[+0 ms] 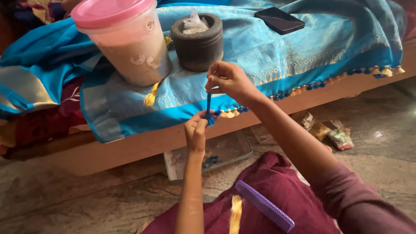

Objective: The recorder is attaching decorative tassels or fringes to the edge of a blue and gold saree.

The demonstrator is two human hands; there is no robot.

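Observation:
My left hand (196, 128) pinches a small blue tassel (210, 118) at the hem of a blue cloth (277, 56) draped over a low wooden platform (130, 147). My right hand (227, 80) is above it, holding the top end of a blue thread strand (208, 103) stretched upward from the tassel. A row of gold and blue tassels (303, 89) runs along the hem to the right. On my maroon lap (277, 195) lie a purple comb (264, 206) and a bundle of gold thread (235, 214).
On the cloth stand a plastic jar with a pink lid (125, 41), a dark stone mortar (198, 41) and a black phone (279, 20). A clear tray (229, 149) sits on the stone floor under the platform. Small packets (327, 130) lie at right.

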